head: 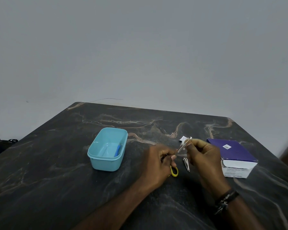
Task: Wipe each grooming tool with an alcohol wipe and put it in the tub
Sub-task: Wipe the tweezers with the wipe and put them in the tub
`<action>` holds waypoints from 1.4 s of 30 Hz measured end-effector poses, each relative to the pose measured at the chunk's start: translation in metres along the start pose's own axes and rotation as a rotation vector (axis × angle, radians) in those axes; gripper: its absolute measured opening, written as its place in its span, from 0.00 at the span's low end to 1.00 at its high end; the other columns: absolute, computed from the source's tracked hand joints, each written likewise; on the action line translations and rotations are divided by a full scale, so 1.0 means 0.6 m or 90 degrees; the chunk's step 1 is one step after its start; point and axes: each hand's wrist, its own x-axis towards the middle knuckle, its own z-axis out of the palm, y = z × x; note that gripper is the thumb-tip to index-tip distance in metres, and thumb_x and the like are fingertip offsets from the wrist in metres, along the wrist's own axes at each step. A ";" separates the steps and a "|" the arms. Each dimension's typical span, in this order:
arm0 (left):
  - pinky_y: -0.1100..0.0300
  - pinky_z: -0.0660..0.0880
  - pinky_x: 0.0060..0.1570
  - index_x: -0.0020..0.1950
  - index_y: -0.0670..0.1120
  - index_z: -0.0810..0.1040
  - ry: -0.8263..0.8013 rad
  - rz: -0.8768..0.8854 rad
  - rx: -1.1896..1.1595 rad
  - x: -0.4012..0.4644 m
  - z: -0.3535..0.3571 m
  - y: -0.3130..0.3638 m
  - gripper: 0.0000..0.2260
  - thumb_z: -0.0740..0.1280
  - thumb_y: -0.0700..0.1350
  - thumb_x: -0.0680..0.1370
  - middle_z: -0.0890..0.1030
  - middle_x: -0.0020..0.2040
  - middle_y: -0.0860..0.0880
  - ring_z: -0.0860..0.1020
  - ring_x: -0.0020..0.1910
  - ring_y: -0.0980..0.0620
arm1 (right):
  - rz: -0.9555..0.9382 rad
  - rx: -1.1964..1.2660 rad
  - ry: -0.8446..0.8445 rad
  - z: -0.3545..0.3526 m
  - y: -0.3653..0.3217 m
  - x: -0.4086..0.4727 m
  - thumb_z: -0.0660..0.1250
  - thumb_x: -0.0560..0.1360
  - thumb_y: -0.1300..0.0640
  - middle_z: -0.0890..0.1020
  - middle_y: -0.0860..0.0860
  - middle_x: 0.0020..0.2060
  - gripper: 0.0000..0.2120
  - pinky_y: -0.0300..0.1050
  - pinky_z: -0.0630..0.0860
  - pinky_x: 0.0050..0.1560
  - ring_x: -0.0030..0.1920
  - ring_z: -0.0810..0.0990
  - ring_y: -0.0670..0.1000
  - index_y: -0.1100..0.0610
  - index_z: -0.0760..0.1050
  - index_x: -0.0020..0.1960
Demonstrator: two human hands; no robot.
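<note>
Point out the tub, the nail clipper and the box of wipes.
tub [96,161]: head view, on its front outer wall.
nail clipper [186,164]: head view, on the middle of its metal body, lying on the table.
box of wipes [236,151]: head view, on its purple top face.
</note>
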 end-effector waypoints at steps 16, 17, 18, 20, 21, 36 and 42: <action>0.54 0.80 0.32 0.49 0.43 0.84 0.043 0.005 0.023 0.001 0.001 -0.016 0.06 0.67 0.37 0.77 0.82 0.35 0.47 0.81 0.33 0.54 | 0.023 -0.033 -0.096 0.005 -0.004 -0.006 0.67 0.77 0.64 0.78 0.43 0.21 0.08 0.28 0.67 0.26 0.22 0.72 0.38 0.61 0.81 0.39; 0.56 0.80 0.32 0.50 0.43 0.84 0.041 0.006 0.023 0.001 0.002 -0.015 0.07 0.67 0.37 0.77 0.82 0.35 0.47 0.82 0.33 0.54 | 0.020 -0.025 -0.071 0.004 -0.004 -0.004 0.67 0.77 0.64 0.77 0.43 0.21 0.07 0.29 0.67 0.25 0.22 0.71 0.38 0.63 0.81 0.41; 0.58 0.79 0.31 0.50 0.42 0.84 0.036 0.006 0.025 0.000 0.003 -0.014 0.07 0.67 0.36 0.76 0.82 0.35 0.47 0.82 0.33 0.54 | 0.017 -0.010 -0.045 0.002 -0.003 -0.002 0.67 0.77 0.64 0.76 0.44 0.20 0.07 0.29 0.66 0.25 0.21 0.70 0.39 0.64 0.81 0.42; 0.62 0.77 0.31 0.49 0.43 0.84 0.019 0.010 0.026 -0.001 0.005 -0.013 0.07 0.67 0.37 0.76 0.82 0.35 0.47 0.81 0.33 0.55 | 0.011 0.027 0.006 -0.002 -0.003 0.002 0.67 0.76 0.63 0.76 0.43 0.20 0.06 0.29 0.66 0.24 0.22 0.70 0.39 0.62 0.81 0.43; 0.63 0.77 0.31 0.49 0.43 0.84 0.010 0.014 0.029 -0.003 0.005 -0.011 0.06 0.67 0.37 0.77 0.83 0.35 0.47 0.81 0.32 0.55 | 0.012 0.043 0.025 -0.004 -0.004 0.004 0.68 0.76 0.63 0.77 0.43 0.21 0.05 0.29 0.67 0.25 0.22 0.70 0.39 0.61 0.81 0.43; 0.54 0.81 0.34 0.48 0.42 0.83 0.054 -0.002 0.027 0.000 0.002 -0.015 0.06 0.67 0.36 0.76 0.83 0.36 0.47 0.83 0.34 0.54 | 0.059 -0.010 -0.105 0.006 0.000 -0.004 0.66 0.77 0.63 0.77 0.44 0.20 0.09 0.28 0.66 0.24 0.21 0.71 0.38 0.62 0.80 0.40; 0.55 0.81 0.34 0.48 0.44 0.84 0.020 -0.007 0.019 -0.002 0.007 -0.010 0.06 0.67 0.37 0.76 0.83 0.37 0.46 0.83 0.35 0.52 | 0.018 0.053 0.039 -0.003 0.005 0.007 0.67 0.77 0.63 0.77 0.43 0.22 0.05 0.30 0.68 0.26 0.23 0.71 0.40 0.60 0.81 0.45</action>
